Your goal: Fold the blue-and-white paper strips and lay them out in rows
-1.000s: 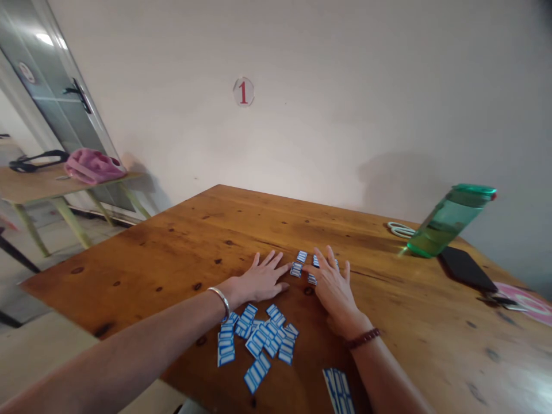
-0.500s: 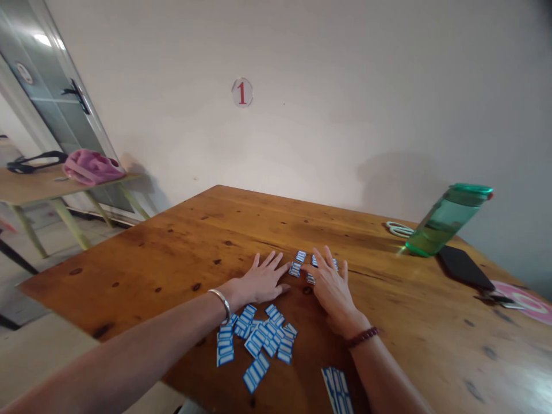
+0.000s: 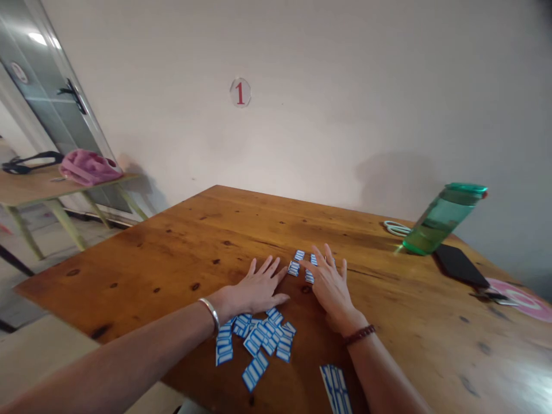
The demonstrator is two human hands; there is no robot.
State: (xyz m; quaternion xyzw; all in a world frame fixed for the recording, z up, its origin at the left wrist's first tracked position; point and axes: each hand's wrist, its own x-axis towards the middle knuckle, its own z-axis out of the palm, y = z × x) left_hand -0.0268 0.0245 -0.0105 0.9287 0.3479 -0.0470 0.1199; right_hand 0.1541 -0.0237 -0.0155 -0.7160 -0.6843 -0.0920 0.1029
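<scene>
Small white labels with blue borders lie on the wooden table. My left hand (image 3: 259,286) rests palm down with its fingers spread, its fingertips beside a small label (image 3: 294,268). Over a few more small labels (image 3: 309,276) is my right hand (image 3: 331,284), fingers apart and partly hiding them. Another label (image 3: 299,255) lies just beyond the gap between my hands. Below my left wrist spreads a loose pile of label strips (image 3: 263,338). Several strips (image 3: 335,386) overlap in a fan near my right forearm.
A green water bottle (image 3: 444,221) stands at the right, near a black flat case (image 3: 460,265), a white cable (image 3: 395,229), keys (image 3: 494,296) and a pink disc (image 3: 524,300). At left, a second table (image 3: 30,190) holds a pink cloth item (image 3: 89,167) and a black headset-like object (image 3: 30,163).
My left hand has drawn slightly back toward me and the pile. My right hand stays nearly in place over the small labels. The view has shifted a little.
</scene>
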